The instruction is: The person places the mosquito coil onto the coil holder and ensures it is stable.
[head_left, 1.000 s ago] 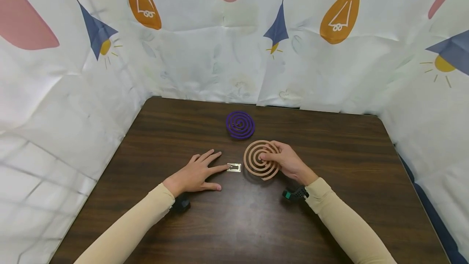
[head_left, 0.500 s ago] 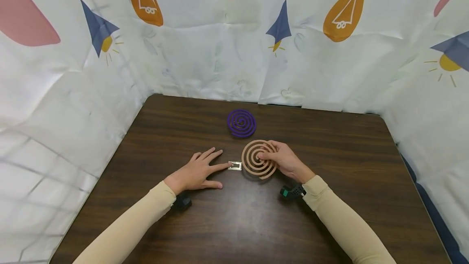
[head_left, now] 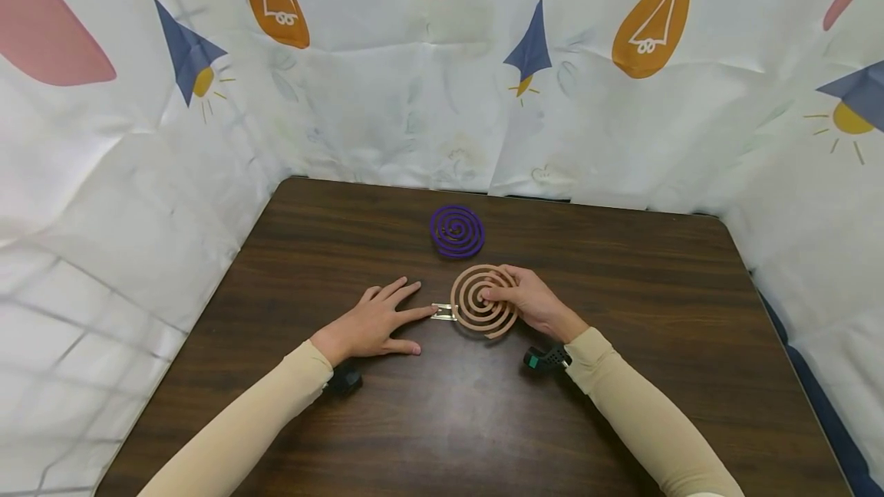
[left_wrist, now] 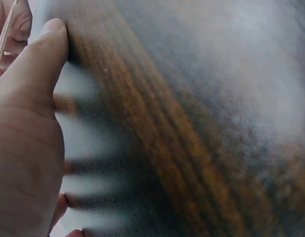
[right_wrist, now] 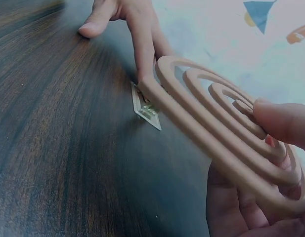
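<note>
A tan mosquito coil (right_wrist: 194, 126) is held tilted above the table by my right hand (head_left: 537, 302), thumb over its centre and fingers behind. Its left edge overlaps the small metal coil stand (head_left: 443, 317) in the head view; whether they touch I cannot tell. My left hand (head_left: 376, 323) lies palm down with fingers spread, the index fingertip on the stand's left end. In the right wrist view part of the stand (right_wrist: 149, 109) shows bent-up metal beneath the coil's edge. The left wrist view catches mainly my left thumb (left_wrist: 41, 61).
Farther back on the brown wooden table (head_left: 587, 420) lies a purple mosquito coil (head_left: 457, 232), flat. White printed cloth (head_left: 414, 121) hangs behind the table and along its sides. Each wrist wears a dark camera, such as the right wrist camera (head_left: 545, 359).
My right hand has moved the tan coil slightly left, so its edge now overlaps the stand in the head view. The left hand stays on the stand.
</note>
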### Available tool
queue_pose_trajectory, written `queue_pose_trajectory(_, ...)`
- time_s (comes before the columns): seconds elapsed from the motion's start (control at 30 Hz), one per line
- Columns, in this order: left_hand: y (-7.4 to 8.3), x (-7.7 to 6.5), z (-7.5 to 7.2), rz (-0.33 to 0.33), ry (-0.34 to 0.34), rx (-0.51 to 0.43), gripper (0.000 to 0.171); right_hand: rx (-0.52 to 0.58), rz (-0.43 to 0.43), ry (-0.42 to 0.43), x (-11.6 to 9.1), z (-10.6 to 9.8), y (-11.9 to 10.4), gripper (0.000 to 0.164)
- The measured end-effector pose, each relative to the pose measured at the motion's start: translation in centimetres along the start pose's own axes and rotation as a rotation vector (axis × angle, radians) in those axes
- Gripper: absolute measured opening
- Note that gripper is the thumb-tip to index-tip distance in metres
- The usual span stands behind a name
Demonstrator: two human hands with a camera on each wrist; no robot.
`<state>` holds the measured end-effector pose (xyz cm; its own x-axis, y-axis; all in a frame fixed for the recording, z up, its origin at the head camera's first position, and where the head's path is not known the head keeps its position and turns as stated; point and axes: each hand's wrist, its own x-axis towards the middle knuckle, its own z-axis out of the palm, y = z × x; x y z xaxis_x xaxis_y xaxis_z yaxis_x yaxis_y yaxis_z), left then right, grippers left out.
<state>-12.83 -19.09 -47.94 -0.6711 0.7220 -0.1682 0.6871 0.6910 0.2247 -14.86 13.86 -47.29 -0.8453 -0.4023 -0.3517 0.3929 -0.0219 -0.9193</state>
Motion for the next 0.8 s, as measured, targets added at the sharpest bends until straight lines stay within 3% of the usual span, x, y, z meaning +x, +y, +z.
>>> queue_pose_trajectory(0.4, 0.0, -0.1, 0.1, -0.004, 0.003, 0.006, 0.075, -0.015, -0.011, -0.027, 0.8, 0.5, 0.5, 0.052)
queue_pose_trajectory(0.8, -0.1, 0.0, 0.1, -0.005, 0.01, 0.01, 0.075, -0.021, 0.001, -0.04, 2.0, 1.3, 0.8, 0.047)
